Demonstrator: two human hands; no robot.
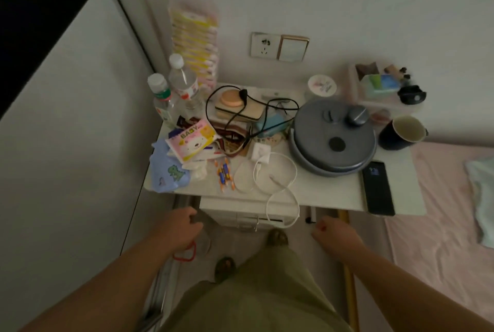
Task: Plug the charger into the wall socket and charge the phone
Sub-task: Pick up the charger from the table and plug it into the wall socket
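A white charger block (258, 150) lies on the white bedside table (331, 192), near the middle. Its white cable (278, 174) coils on the tabletop and one loop hangs over the front edge. A black phone (377, 189) lies flat at the table's front right corner. The wall socket (264, 45) is on the wall above the table, with a light switch (292, 48) to its right. My left hand (184, 227) and my right hand (334, 235) hang below the table's front edge, fingers loosely curled, holding nothing.
A grey lidded pot (334, 136) and a dark mug (403, 132) crowd the right side. Two water bottles (173, 91), a baby wipes pack (191, 141), a black cord (240, 109) and small sweets (224, 174) fill the left. A pink bed (441, 224) lies to the right.
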